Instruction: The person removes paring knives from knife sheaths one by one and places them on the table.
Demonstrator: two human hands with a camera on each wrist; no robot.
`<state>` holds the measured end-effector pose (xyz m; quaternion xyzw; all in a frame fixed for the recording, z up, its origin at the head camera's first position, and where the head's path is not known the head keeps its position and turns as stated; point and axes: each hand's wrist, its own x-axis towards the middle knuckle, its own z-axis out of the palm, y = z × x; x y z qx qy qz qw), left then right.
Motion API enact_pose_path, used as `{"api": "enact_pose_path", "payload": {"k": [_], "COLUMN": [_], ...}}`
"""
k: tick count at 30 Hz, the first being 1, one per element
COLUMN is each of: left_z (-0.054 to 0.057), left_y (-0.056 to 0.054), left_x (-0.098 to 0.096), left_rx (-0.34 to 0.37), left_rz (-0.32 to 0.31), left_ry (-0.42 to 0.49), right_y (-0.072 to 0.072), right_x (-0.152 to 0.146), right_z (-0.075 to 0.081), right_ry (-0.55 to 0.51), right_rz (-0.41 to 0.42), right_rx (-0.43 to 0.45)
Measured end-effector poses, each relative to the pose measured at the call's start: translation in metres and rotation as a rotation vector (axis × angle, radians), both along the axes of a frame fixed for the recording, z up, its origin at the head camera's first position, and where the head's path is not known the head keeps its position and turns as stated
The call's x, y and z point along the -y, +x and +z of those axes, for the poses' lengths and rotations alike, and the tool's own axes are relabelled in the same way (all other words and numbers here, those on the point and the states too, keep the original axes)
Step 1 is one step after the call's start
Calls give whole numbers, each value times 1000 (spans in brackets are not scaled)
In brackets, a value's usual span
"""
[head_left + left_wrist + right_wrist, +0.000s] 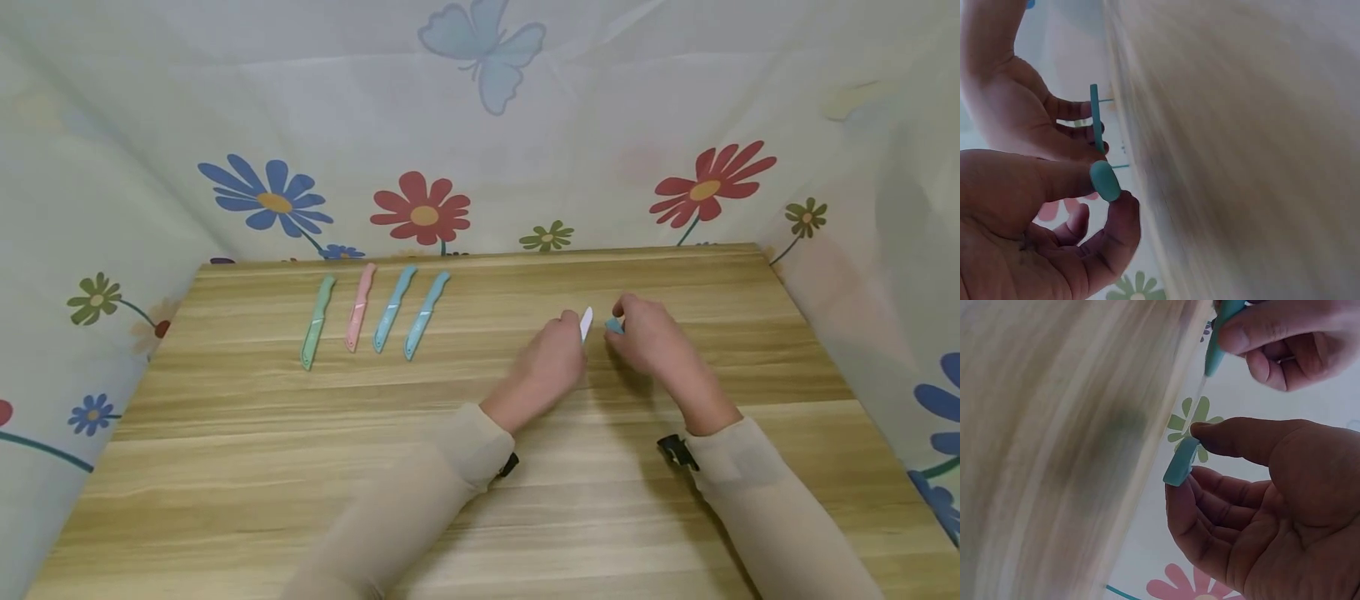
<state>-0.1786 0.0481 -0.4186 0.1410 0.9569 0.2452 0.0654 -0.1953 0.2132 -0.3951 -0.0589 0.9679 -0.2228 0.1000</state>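
My left hand [551, 358] pinches the blue-green handle [1222, 337] of a small paring knife. The bare blade [587, 323] points away from me, up past the left fingers. Just to its right, my right hand [648, 337] holds a light-blue knife sheath [1180, 462] between thumb and fingertips. Seen from the head, a small gap lies between blade and sheath. In the left wrist view the butt of the knife handle [1105, 181] shows between thumb and forefinger, with the sheath [1095, 115] beyond it.
On the left part of the wooden table [300, 483] lie a green knife [318, 323], a pink knife [361, 308] and two blue knives [394, 310], side by side in a row. A flowered curtain [360, 108] encloses the back and sides.
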Motion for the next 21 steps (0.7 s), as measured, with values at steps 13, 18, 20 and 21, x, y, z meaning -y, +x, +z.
{"api": "enact_pose_path", "payload": {"k": [13,18,20,21], "left_z": [-1,0,1,0], "left_y": [0,0,-1,-1], "left_x": [-24,-30,-32,-32], "left_rx": [-15,27,37,40], "left_rz": [-33,-5,2,2], "left_ry": [-51,-38,-47,-53], "right_y": [-1,-2,-3,-3], "right_x": [-4,-6,-6,-5], "right_z": [-7,-11,-11,-11], "right_ry": [29,34,39,43], "right_rz": [-15,-10,-2,4], "right_rx": [101,125,131,134]}}
